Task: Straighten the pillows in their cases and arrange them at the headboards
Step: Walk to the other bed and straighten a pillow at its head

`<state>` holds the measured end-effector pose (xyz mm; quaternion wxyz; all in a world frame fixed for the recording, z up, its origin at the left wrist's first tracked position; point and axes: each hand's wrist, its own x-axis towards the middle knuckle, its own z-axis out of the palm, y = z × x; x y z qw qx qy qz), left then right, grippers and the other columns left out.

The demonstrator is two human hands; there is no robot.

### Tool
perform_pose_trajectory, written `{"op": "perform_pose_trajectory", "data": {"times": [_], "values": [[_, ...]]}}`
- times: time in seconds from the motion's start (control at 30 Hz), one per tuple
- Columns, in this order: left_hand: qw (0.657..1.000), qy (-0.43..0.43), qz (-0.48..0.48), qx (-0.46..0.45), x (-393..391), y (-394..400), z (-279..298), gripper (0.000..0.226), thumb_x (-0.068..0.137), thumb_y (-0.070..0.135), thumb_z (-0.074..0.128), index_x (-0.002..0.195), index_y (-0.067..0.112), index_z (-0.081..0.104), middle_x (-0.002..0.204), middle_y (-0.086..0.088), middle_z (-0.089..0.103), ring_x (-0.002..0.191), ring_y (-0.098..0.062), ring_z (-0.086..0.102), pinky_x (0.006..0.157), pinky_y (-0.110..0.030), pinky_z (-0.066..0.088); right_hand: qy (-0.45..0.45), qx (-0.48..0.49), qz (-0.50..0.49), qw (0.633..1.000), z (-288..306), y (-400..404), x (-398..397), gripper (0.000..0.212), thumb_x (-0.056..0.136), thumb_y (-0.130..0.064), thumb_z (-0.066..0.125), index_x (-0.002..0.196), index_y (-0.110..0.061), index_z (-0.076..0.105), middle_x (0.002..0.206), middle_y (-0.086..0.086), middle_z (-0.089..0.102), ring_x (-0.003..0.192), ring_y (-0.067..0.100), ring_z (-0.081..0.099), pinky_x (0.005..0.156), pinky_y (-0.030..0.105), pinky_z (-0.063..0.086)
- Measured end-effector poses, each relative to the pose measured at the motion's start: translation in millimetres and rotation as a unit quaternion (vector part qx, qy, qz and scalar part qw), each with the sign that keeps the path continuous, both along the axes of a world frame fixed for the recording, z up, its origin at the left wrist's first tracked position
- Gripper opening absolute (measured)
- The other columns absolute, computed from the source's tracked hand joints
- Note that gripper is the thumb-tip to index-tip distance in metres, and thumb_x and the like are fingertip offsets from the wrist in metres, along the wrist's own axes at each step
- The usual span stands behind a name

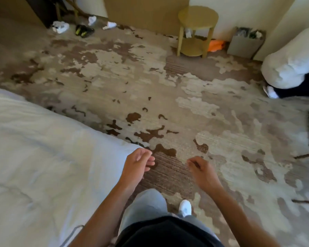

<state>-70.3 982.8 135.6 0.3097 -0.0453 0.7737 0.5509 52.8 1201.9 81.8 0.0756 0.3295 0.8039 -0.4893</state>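
**Bedroom floor, both hands free**

- Carpet (168, 90): patterned beige and brown, spreads under and ahead of both hands.
- Bed (34, 148): white cover, just left of the left hand; its corner lies beside that hand's knuckles.
- Pillow (291, 63): large, white, well ahead and far to the right of the right hand, at the frame edge, carried or leant against dark clothing; how it is held cannot be told. A white shoe shows beneath it.
- Stool (197, 31): round, yellow-green, with a lower shelf, far ahead of the hands by the wall.
- Grey bag (244, 45): beside the stool on its right, against the wall.
- Left hand (138, 164): fingers loosely curled, holds nothing, hangs over the carpet at the bed corner.
- Right hand (202, 169): fingers loosely curled, holds nothing, near the left hand but apart from it.
- Shoe (185, 207): white, on the carpet, below and between the hands.
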Motion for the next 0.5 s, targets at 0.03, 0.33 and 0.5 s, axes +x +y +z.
{"op": "perform_pose_trajectory", "data": {"times": [0.03,0.33,0.5], "values": [[1.0,-0.001,0.023,-0.002,-14.1,4.8,-0.2,0.017,0.102,0.033,0.057,0.098,0.023,0.07,0.09,0.008,0.079,0.088,-0.014,0.077,0.08,-0.031,0.061,0.002,0.001,0.025,1.0,2.6,11.2,-31.3,0.015,0.103,-0.036,0.058,0.093,-0.035,0.07,0.081,-0.007,0.072,0.069,0.005,0.067,0.061,0.017,0.051],[0.98,-0.077,0.185,0.012,-196.2,30.1,-33.9,0.02,0.102,0.029,0.056,0.098,0.015,0.07,0.097,-0.008,0.077,0.096,-0.029,0.074,0.094,-0.045,0.059,0.043,0.012,0.187,0.981,23.1,48.2,-339.3,0.022,0.101,-0.013,0.059,0.09,-0.027,0.073,0.087,-0.008,0.076,0.078,0.003,0.07,0.065,0.011,0.05],[0.977,-0.075,0.193,0.043,-330.3,52.9,-35.5,0.02,0.101,0.026,0.054,0.097,0.016,0.071,0.092,-0.006,0.077,0.095,-0.029,0.073,0.088,-0.041,0.058,0.018,0.01,0.178,0.984,34.5,63.7,-462.2,0.021,0.102,-0.028,0.059,0.088,-0.032,0.073,0.085,-0.007,0.076,0.078,0.005,0.07,0.059,0.007,0.049]]}}
